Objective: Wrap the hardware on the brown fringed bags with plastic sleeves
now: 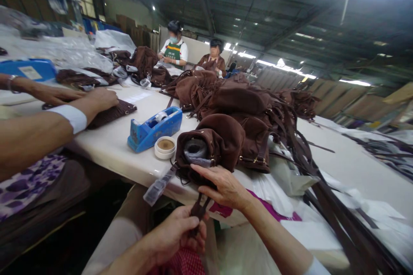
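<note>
My left hand [180,232] is low in the middle, its thumb and fingers closed on a dark brown strap [199,209] at the table's front edge. Just above it, my right hand [222,187] rests with spread fingers against the lower side of a brown bag [226,139]. The bag lies on its side with its mouth toward me, and clear plastic wrapping [196,151] shows inside. From the bag's left side hangs a clear plastic-wrapped piece [159,187]. Whether the strap joins the bag is hidden by my right hand.
A blue tape dispenser [155,129] and a small round white container [165,148] stand left of the bag. More brown bags [238,96] are piled behind. At left, another person's hands [100,99] press a brown item. Two people [174,49] work across the table.
</note>
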The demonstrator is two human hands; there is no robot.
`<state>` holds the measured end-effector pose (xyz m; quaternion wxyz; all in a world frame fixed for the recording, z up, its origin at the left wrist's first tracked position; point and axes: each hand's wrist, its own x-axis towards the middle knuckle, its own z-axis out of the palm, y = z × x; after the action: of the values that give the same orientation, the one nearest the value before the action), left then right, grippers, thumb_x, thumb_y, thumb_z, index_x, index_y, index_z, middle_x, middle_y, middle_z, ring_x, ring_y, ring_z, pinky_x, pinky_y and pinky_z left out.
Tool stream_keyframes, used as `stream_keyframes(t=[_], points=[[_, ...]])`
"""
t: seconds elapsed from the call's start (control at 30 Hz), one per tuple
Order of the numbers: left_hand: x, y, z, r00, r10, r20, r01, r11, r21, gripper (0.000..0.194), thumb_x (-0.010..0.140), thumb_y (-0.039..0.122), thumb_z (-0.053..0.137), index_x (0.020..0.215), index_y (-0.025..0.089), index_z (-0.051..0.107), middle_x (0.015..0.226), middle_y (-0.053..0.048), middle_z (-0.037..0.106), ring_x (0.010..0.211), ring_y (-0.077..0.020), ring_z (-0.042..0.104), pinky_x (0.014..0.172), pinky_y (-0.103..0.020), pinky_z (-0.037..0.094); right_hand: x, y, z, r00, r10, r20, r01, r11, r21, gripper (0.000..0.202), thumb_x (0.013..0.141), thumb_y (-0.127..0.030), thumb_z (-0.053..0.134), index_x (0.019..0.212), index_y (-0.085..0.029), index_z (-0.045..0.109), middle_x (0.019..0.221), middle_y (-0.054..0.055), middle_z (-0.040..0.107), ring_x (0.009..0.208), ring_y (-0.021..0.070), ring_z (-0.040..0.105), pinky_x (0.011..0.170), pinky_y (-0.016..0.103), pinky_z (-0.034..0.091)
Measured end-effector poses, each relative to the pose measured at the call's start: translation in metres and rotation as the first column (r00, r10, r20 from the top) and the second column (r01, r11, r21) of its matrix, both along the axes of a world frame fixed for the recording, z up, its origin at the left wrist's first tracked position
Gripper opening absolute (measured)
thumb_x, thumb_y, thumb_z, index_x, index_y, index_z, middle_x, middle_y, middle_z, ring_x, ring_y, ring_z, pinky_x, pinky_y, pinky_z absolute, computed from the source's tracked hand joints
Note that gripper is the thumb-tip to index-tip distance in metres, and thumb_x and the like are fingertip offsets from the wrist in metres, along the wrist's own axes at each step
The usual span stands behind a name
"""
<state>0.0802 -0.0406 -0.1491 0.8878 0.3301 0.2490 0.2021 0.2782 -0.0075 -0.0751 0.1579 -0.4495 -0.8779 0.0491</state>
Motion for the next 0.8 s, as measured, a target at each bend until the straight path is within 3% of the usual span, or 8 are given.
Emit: stream_keyframes(t=[0.07, 0.2, 0.43, 0.53, 0.63, 0.8], points=[[-0.003, 0.003, 0.005, 1.000, -0.023, -0.021, 0.024, 1.000, 0.013, 0.054, 0.065, 0.049, 0.082, 0.098, 0.013, 0.060, 0.064, 0.004, 0.055, 0.053, -0.0101, 0.051, 0.062, -0.029, 0.049, 0.000, -0.003, 0.002, 1.000, -0.011, 0.000, 0.011, 1.000, -0.013, 0.062, 0.090, -0.024, 0.069, 0.147, -0.020, 0.045, 0.120, 0.010, 0.072, 0.100, 0.0251, 0.070, 0.083, 0.037, 0.053], [-0.002, 0.004, 0.008, 0.998, 0.010, -0.055, -0.008, 1.000, 0.028, 0.072, 0.066, 0.078, 0.069, 0.093, 0.012, 0.062, 0.057, 0.008, 0.042, 0.050, -0.0080, 0.033, 0.055, -0.026, 0.041, -0.001, -0.007, 0.002, 0.999, -0.046, 0.018, 0.046, 0.999, -0.013, 0.059, 0.089, -0.023, 0.070, 0.144, -0.022, 0.049, 0.120, 0.011, 0.073, 0.102, 0.0287, 0.069, 0.082, 0.041, 0.052], [0.015, -0.005, -0.011, 0.999, 0.049, -0.001, -0.049, 0.993, -0.104, 0.069, 0.059, 0.071, 0.080, 0.097, 0.017, 0.058, 0.058, 0.011, 0.037, 0.050, -0.0069, 0.024, 0.060, -0.026, 0.038, -0.004, -0.004, -0.002, 0.998, -0.063, 0.001, 0.063, 0.998, 0.008, 0.059, 0.088, -0.022, 0.073, 0.142, -0.024, 0.050, 0.122, 0.009, 0.072, 0.104, 0.0252, 0.069, 0.082, 0.036, 0.050], [0.016, -0.005, -0.014, 0.996, 0.081, -0.038, -0.081, 0.997, 0.017, 0.067, 0.061, 0.075, 0.076, 0.088, 0.017, 0.056, 0.057, 0.011, 0.035, 0.050, -0.0070, 0.023, 0.057, -0.025, 0.034, -0.006, -0.004, -0.004, 0.997, -0.071, -0.012, 0.071, 0.997, 0.025, 0.058, 0.088, -0.020, 0.073, 0.141, -0.024, 0.052, 0.119, 0.009, 0.073, 0.102, 0.0250, 0.069, 0.081, 0.036, 0.048], [0.012, 0.000, -0.010, 0.993, 0.068, -0.092, -0.051, 0.984, 0.172, 0.066, 0.066, 0.078, 0.070, 0.086, 0.016, 0.058, 0.056, 0.010, 0.034, 0.051, -0.0079, 0.025, 0.056, -0.025, 0.030, -0.010, -0.008, -0.004, 0.995, -0.099, -0.026, 0.100, 0.994, 0.045, 0.052, 0.088, -0.018, 0.072, 0.137, -0.022, 0.055, 0.113, 0.010, 0.075, 0.097, 0.0249, 0.070, 0.079, 0.036, 0.047], [0.009, 0.001, -0.003, 0.984, 0.054, -0.168, 0.001, 0.950, 0.311, 0.057, 0.071, 0.073, 0.069, 0.081, 0.017, 0.061, 0.055, 0.006, 0.041, 0.051, -0.0104, 0.032, 0.055, -0.025, 0.031, -0.019, -0.029, 0.004, 0.988, -0.153, -0.030, 0.155, 0.984, 0.087, 0.040, 0.089, -0.020, 0.069, 0.128, -0.020, 0.061, 0.116, 0.009, 0.074, 0.101, 0.0234, 0.069, 0.082, 0.037, 0.047]])
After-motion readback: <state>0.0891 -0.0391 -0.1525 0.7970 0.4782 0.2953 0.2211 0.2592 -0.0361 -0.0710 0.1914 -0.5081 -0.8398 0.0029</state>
